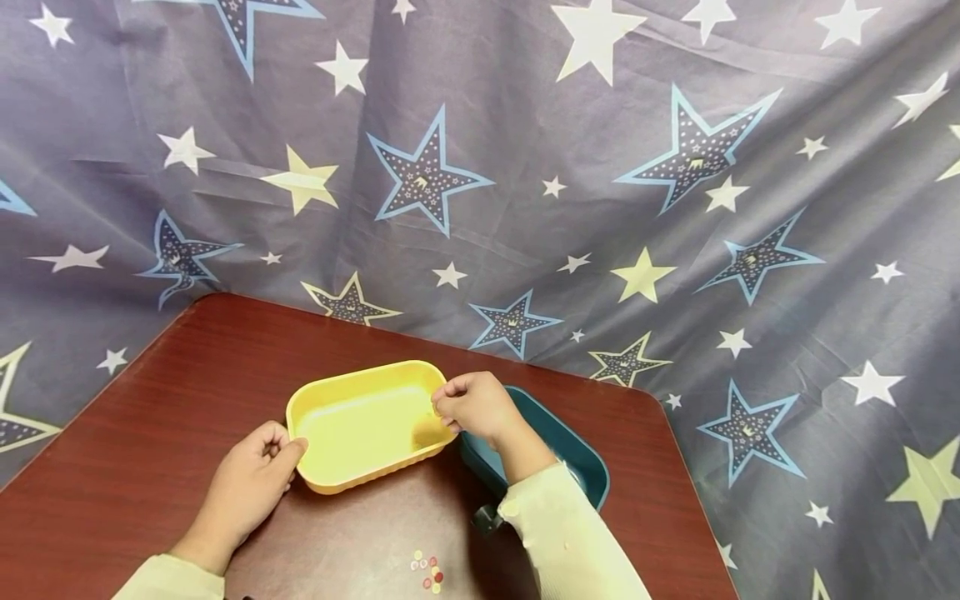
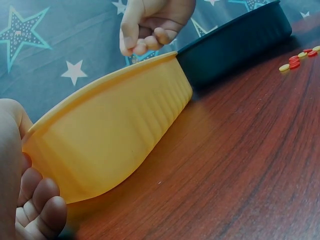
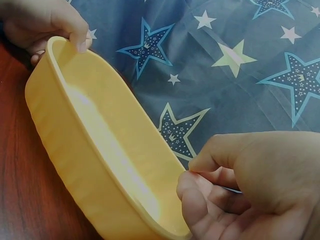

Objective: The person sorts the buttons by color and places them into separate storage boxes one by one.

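Note:
A yellow oblong plastic tray point(image 1: 360, 479) stands on the table, nothing showing inside it but a shadow. My left hand point(image 1: 251, 475) grips its left end, thumb over the rim and fingers curled against the outside wall point(image 2: 100, 160). At the opposite end, my right hand point(image 1: 476, 408) has its fingers bent and fingertips drawn together. In the left wrist view that hand point(image 2: 155, 25) hovers just above the rim; I cannot tell whether something small is pinched there. A dark teal tray point(image 1: 558, 425) sits right beside the yellow one, partly hidden by the right forearm.
Several small red and yellow discs point(image 1: 429, 573) lie near the front of the reddish-brown wooden table point(image 1: 217, 367). Behind the table and along its right side hangs a grey curtain point(image 1: 517, 258) printed with stars. A small black object point(image 1: 487, 518) shows at my right wrist.

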The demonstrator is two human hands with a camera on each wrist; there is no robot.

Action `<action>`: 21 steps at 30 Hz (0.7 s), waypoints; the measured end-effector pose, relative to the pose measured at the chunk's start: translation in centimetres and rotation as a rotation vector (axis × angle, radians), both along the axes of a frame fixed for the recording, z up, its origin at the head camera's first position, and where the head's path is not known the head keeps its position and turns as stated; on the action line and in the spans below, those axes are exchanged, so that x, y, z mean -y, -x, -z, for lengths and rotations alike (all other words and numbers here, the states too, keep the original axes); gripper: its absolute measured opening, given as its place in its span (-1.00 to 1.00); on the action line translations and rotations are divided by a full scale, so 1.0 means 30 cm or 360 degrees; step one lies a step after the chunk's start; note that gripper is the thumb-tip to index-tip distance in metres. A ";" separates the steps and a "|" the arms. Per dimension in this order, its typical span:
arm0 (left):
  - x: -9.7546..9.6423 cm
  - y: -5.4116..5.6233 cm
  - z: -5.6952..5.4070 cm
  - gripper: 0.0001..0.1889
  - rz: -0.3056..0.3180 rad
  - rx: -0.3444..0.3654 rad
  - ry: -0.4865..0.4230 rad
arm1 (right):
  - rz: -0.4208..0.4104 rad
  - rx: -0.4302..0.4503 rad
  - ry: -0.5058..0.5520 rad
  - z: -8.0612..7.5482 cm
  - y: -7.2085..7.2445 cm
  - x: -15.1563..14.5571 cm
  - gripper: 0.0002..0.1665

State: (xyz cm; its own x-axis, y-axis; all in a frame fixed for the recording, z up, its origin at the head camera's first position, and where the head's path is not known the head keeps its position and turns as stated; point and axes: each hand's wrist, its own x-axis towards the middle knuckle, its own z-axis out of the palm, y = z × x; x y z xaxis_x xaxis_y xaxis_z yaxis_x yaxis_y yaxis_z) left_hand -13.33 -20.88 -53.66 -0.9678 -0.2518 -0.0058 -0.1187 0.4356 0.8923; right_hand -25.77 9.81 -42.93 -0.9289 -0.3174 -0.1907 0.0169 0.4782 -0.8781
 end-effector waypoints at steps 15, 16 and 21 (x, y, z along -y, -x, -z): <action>-0.004 -0.002 -0.011 -0.62 0.0002 0.0008 -0.0019 | -0.0179 -0.0117 -0.0161 -0.047 -0.075 -0.070 -0.96; -0.005 -0.002 -0.012 -0.62 0.0004 0.0009 -0.0021 | -0.0212 -0.0133 -0.0180 -0.048 -0.090 -0.078 -0.96; -0.007 -0.003 -0.008 -0.61 0.0006 0.0013 -0.0026 | -0.0342 -0.0150 -0.0214 -0.034 -0.183 -0.117 -0.96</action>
